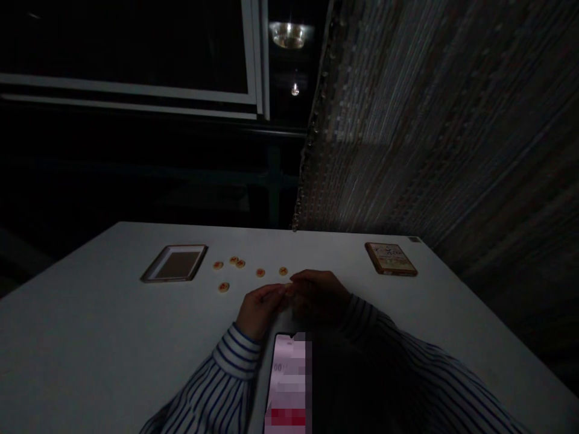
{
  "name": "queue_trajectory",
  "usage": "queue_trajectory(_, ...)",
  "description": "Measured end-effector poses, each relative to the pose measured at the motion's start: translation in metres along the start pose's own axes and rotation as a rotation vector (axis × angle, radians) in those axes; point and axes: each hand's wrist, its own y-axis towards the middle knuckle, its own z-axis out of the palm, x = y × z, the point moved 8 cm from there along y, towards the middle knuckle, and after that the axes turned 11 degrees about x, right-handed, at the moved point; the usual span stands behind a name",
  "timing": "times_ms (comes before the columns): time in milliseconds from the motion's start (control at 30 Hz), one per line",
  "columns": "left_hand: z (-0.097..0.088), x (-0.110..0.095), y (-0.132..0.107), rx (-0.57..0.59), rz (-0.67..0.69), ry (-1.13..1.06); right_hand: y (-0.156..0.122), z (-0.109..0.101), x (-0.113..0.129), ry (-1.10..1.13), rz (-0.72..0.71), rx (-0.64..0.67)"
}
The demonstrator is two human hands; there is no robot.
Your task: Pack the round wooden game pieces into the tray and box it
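Observation:
My left hand (pixel 257 310) and my right hand (pixel 322 296) meet above the white table, fingertips together. Pinched between them is a round wooden xiangqi piece (pixel 289 290), mostly covered by the fingers. Just beyond the hands lies another xiangqi piece (pixel 283 270) with a dark red mark. More of these discs spread to the left, among them a single piece (pixel 260 272) and a nearer piece (pixel 223 287). Two of them touch at the back, one being the piece (pixel 233 260). Shadow hides much of my right hand.
An open shallow box part (pixel 174 263) lies at the table's left, and a box lid with printed pictures (pixel 391 259) at the right. Below my hands a lit phone (pixel 286 374) shows. Behind the white table (pixel 90 337) hang a string curtain (pixel 384 120) and a dark window.

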Motion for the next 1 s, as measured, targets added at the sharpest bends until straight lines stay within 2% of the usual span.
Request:
queue_trajectory(100,0.013,0.000,0.004,0.017,-0.004,-0.022,-0.010,-0.007,0.004,-0.208,-0.074,-0.005)
queue_trajectory(233,0.026,0.002,0.010,0.064,-0.018,-0.055,-0.017,-0.008,0.002,-0.362,-0.097,0.068)
queue_trajectory(367,0.034,0.004,0.014,0.096,-0.017,-0.054,-0.021,-0.012,-0.001,-0.407,-0.085,0.127)
queue_trajectory(533,0.040,0.000,0.017,0.086,0.017,-0.054,-0.025,-0.025,-0.007,-0.386,-0.063,0.068)
queue_trajectory(633,0.034,-0.006,0.016,0.018,0.045,-0.022,-0.024,-0.029,-0.014,-0.376,-0.080,0.058)
queue_trajectory(800,0.003,-0.005,0.011,-0.167,0.035,0.156,-0.021,-0.026,-0.045,-0.469,-0.014,0.134)
queue_trajectory(900,-0.008,0.000,0.010,-0.197,0.046,0.250,-0.018,-0.017,-0.059,-0.516,-0.001,0.246)
queue_trajectory(1000,-0.010,0.006,0.011,-0.175,0.045,0.301,-0.015,-0.008,-0.065,-0.604,0.030,0.347)
